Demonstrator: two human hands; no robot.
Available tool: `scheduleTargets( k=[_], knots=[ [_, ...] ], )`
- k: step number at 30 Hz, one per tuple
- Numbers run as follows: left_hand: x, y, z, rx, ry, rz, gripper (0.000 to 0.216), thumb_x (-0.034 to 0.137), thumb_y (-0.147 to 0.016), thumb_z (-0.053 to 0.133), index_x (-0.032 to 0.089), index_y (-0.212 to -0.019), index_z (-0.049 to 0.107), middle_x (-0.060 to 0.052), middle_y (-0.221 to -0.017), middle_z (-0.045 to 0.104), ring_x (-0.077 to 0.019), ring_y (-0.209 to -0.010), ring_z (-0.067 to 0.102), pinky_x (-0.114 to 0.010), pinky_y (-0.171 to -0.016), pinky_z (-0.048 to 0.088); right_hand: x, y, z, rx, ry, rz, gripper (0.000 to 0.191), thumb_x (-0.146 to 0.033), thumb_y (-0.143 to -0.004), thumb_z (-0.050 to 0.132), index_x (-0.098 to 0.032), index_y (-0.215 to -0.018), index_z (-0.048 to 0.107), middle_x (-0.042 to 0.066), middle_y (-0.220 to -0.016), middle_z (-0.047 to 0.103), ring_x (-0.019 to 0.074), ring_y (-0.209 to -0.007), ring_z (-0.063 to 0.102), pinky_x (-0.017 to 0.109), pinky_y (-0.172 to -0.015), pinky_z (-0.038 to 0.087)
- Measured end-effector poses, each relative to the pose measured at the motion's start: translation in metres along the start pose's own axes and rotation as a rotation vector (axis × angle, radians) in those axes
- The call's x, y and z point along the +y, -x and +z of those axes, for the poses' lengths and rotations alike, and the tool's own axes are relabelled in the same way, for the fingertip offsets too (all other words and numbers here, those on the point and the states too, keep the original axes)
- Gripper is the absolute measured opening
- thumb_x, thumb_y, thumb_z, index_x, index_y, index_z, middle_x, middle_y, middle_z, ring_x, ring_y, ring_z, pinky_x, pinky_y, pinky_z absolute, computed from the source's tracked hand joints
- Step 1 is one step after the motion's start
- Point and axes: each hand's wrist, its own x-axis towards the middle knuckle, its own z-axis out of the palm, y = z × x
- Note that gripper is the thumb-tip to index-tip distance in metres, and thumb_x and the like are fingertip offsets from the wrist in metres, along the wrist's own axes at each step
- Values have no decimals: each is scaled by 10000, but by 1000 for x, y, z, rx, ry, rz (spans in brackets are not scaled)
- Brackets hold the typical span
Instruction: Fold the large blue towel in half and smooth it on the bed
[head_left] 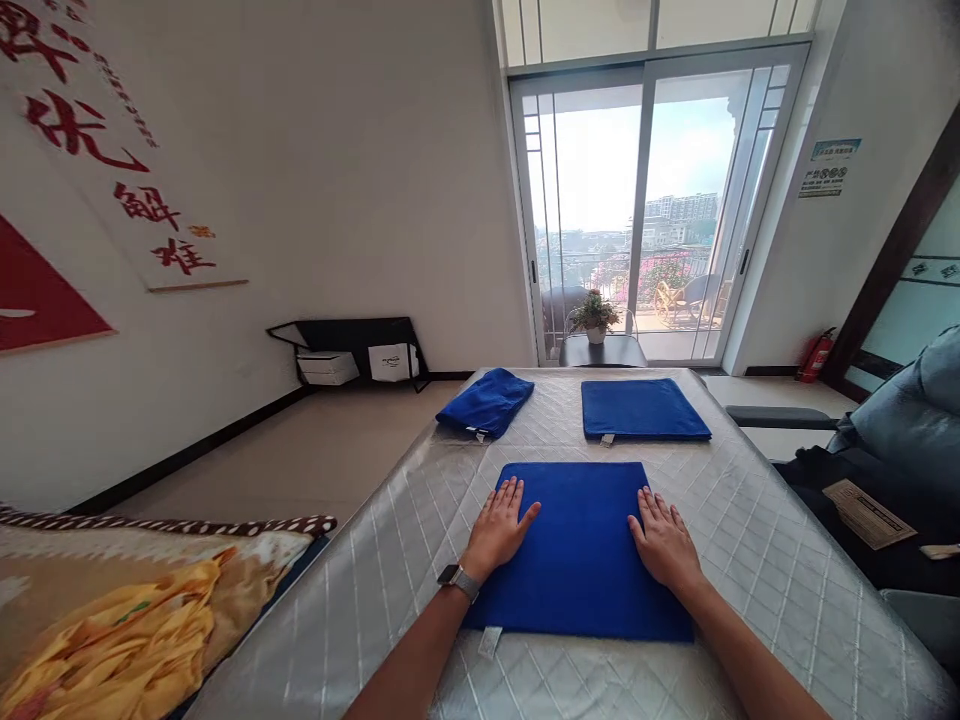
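A blue square cloth cover [576, 560] lies flat in front of me, with a white tag [490, 642] at its near left edge. My left hand [498, 525] rests palm down on its left side, fingers stretched out, a watch on the wrist. On the opposite side my right hand [664, 538] also lies flat, fingers extended along the right edge. Farther back, a second blue cover [645, 408] is spread flat at the right. A third blue cover [487, 402] sits rumpled at the far left, its tag facing me.
Everything blue lies on a quilted silvery mattress [375, 600]. Left of it is a bed with yellow cloth [142, 640]; right, a dark armchair [915, 420] with a cardboard piece [868, 513]. A potted plant [595, 315] stands beyond the far edge, before sliding glass doors [585, 200].
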Motion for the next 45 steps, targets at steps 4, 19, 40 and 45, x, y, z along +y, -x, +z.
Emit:
scheduleTargets(
  k=[4, 19, 40, 45],
  knots=[
    [-2, -1, 2, -5, 1, 7, 797, 649, -994, 136, 94, -1534, 324, -143, -1594, 299, -262, -1481, 259, -445, -1208, 222, -1, 1, -2, -6, 24, 5, 679, -481, -992, 200, -130, -1574, 204, 50, -1637, 175, 215, -1509, 130, 415, -1219, 63],
    [-16, 4, 2, 26, 75, 5, 767, 614, -1005, 204, 59, -1512, 356, -187, -1576, 322, -293, -1467, 289, -449, -1189, 258, -12, 12, -21, -58, 71, 15, 677, -461, -1002, 198, -98, -1573, 181, 93, -1634, 177, 214, -1509, 129, 408, -1212, 121],
    [43, 14, -11, 31, 39, 123, 653, 529, -1012, 237, 144, -1521, 377, -117, -1556, 387, -283, -1467, 290, -479, -1197, 262, -8, 43, -10, -53, -42, 4, 707, -517, -985, 190, -121, -1570, 202, 54, -1633, 159, 211, -1514, 93, 437, -1225, 79],
    [142, 18, -14, -73, 139, 406, 688, 544, -1024, 164, 118, -1548, 301, -128, -1588, 319, -237, -1488, 239, -421, -1211, 240, -6, 42, -5, -44, -16, -10, 677, -438, -982, 226, -91, -1564, 215, 89, -1633, 168, 237, -1513, 102, 462, -1221, 80]
  ],
)
